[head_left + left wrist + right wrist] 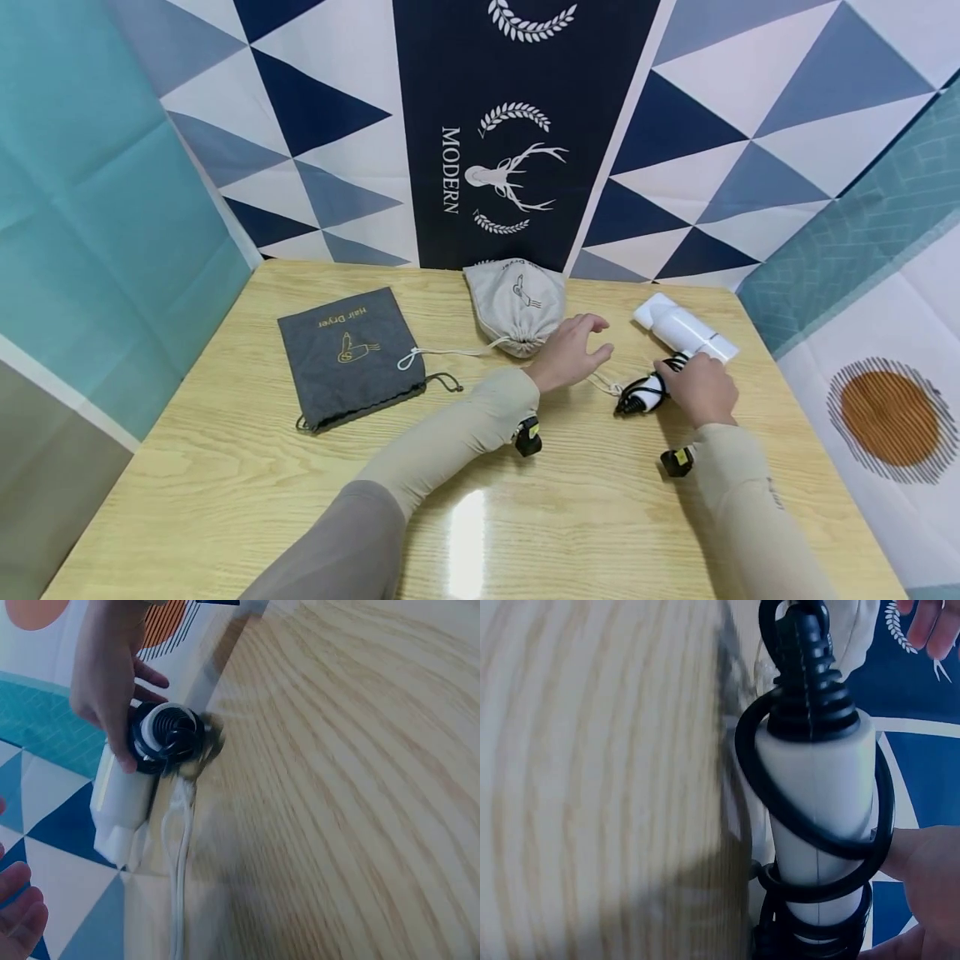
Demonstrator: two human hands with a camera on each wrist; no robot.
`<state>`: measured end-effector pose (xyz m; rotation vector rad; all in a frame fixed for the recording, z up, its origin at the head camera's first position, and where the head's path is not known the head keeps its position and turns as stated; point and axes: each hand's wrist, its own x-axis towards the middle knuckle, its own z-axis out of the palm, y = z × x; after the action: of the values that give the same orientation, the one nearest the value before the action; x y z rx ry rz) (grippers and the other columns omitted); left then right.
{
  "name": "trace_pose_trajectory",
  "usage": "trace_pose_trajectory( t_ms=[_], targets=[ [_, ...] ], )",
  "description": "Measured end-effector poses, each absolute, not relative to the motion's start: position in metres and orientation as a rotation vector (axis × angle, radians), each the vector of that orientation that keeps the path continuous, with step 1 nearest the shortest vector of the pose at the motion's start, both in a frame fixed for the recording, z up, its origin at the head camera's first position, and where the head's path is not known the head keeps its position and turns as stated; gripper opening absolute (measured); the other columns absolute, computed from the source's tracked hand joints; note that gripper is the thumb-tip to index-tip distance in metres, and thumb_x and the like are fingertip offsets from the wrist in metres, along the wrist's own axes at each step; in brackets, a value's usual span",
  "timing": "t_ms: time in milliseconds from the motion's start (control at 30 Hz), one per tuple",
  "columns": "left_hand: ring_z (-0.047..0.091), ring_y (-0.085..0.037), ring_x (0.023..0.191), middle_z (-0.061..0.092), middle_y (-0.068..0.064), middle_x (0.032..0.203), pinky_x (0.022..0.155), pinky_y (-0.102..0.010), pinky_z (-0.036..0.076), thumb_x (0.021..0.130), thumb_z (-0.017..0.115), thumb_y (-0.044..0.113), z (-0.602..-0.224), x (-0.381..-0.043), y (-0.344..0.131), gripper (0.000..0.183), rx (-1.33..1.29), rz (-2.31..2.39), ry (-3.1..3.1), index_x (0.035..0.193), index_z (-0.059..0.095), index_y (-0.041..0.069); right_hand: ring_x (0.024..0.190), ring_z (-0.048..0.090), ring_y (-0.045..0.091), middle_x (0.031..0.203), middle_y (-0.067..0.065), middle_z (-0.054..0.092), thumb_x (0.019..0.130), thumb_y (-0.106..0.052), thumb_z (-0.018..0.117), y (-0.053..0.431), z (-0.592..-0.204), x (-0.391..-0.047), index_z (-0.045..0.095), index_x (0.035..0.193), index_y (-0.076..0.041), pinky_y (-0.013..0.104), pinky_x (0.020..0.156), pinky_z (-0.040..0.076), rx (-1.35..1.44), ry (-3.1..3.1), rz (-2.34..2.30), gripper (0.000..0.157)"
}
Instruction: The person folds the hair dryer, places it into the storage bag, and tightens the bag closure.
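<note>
While right hand (703, 390) grips dryer (684, 325), left hand (568, 353) spread

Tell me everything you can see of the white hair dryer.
The hair dryer has a glossy white body, plastic by its look, and a white handle ending in a ribbed black sleeve. A black cord is wound around the handle. The hair dryer sits at the far right of the table, its handle pointing toward the near left. The right hand has its grip on the cord-wrapped handle. Whether the handle is lifted off the table is hard to tell.
</note>
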<state>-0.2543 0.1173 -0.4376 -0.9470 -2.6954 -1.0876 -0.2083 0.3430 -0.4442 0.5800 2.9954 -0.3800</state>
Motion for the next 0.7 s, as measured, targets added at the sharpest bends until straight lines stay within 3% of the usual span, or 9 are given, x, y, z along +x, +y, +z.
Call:
trace_pose_trajectory(
  t_ms=[133, 533, 700],
  targets=[
    [0.058, -0.012, 0.117, 0.062, 0.001, 0.127, 0.101, -0.023, 0.044, 0.097, 0.056, 0.032, -0.44, -0.255, 0.127, 0.037, -0.946, -1.027, -2.738, 0.13, 0.055, 0.015, 0.085, 0.06, 0.052, 0.106, 0.041, 0.053, 0.094, -0.047, 0.056, 0.344, -0.446, -0.21, 0.052, 0.11, 0.022, 0.053, 0.06, 0.048, 0.509, 3.008, -0.42, 0.071],
    [0.056, -0.012, 0.108, 0.06, -0.002, 0.123, 0.092, -0.021, 0.045, 0.095, 0.056, 0.029, -0.451, -0.258, 0.147, 0.035, -0.928, -0.967, -2.81, 0.127, 0.055, 0.015, 0.083, 0.057, 0.039, 0.102, 0.034, 0.056, 0.087, -0.029, 0.066, 0.343, -0.446, -0.21, 0.052, 0.113, 0.016, 0.047, 0.068, 0.047, 0.162, 3.038, -0.6, 0.053],
    [0.055, -0.014, 0.114, 0.056, -0.003, 0.128, 0.096, -0.023, 0.046, 0.092, 0.063, 0.029, -0.455, -0.26, 0.151, 0.041, -0.896, -0.937, -2.797, 0.129, 0.054, 0.015, 0.091, 0.059, 0.041, 0.114, 0.038, 0.056, 0.087, -0.024, 0.068, 0.342, -0.444, -0.209, 0.049, 0.125, 0.016, 0.049, 0.073, 0.05, 0.049, 2.98, -0.604, 0.059]
  ],
)
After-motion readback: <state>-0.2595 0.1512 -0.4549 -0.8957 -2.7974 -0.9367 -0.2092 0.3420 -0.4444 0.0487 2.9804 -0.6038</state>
